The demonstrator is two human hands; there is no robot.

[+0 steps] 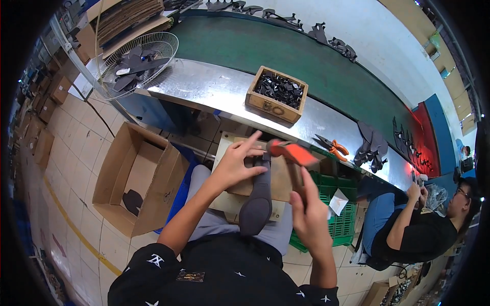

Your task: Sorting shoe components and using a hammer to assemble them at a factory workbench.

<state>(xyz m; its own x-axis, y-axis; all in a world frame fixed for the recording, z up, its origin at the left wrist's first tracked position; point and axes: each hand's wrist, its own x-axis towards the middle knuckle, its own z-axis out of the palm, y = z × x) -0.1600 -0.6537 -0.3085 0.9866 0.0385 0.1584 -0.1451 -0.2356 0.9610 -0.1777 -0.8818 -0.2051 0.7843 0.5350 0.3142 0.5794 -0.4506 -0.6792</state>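
Observation:
A dark grey shoe insole (256,201) lies lengthwise on a wooden board (279,179) across my lap. My left hand (239,162) presses flat on the board and the insole's far end, fingers spread. My right hand (308,214) grips the handle of a hammer with an orange-red head (292,151), held raised just above the insole's far end, close to my left fingers.
An open cardboard box (140,178) stands on the tiled floor to my left. A wooden tray of black parts (277,95) and orange-handled scissors (332,147) rest on the metal bench beside a green conveyor belt. A green crate (341,211), a fan (138,64) and a seated person (418,227) are nearby.

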